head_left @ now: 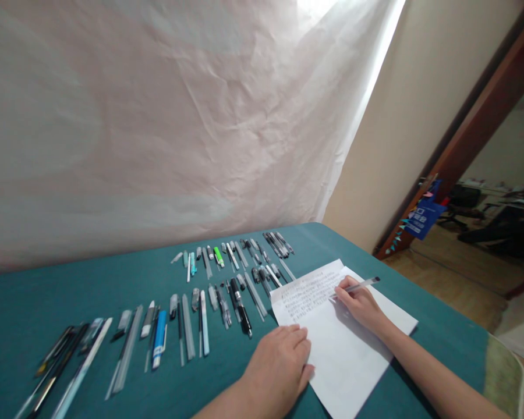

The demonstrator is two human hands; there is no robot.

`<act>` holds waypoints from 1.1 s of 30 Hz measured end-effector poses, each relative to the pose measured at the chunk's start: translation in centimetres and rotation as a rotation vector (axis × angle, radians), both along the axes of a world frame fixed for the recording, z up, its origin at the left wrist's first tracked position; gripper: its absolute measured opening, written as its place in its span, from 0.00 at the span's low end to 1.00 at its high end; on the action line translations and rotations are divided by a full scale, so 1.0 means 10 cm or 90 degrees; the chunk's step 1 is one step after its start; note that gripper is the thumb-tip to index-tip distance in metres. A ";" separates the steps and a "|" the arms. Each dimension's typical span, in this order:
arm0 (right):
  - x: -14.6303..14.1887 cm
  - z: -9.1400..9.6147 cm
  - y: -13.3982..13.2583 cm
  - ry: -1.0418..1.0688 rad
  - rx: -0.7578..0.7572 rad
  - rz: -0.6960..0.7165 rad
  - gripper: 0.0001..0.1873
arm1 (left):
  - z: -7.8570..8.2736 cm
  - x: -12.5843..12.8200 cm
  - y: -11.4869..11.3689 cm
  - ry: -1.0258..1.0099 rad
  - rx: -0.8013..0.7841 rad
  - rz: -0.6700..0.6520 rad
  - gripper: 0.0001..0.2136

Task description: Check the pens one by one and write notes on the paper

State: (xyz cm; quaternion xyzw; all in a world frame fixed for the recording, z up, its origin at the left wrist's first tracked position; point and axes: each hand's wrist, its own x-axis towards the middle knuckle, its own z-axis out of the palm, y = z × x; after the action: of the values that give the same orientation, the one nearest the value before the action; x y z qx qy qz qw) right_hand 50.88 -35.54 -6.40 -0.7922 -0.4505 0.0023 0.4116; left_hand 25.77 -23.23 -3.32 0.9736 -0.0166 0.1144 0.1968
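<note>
On the green table, the right hand grips a pen over paper whose left edge meets the released left hand. Far behind hangs pale sheeting.

My left hand lies palm down, its fingers close together. My right hand is bent in a writing grip, and my bare right forearm slants behind it.
</note>
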 end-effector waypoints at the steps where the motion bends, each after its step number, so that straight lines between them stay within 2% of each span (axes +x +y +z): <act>1: -0.01 0.00 0.00 0.001 -0.001 0.004 0.11 | 0.00 0.00 0.00 0.000 0.000 0.001 0.12; 33: -0.04 0.06 0.01 0.003 -0.004 0.002 0.10 | 0.01 -0.01 0.00 -0.003 0.001 -0.005 0.11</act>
State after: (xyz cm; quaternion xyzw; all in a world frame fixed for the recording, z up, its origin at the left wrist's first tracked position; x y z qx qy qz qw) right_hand 50.44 -35.46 -5.79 -0.7927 -0.4507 0.0064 0.4104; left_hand 25.71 -23.22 -3.19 0.9735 -0.0206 0.1157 0.1963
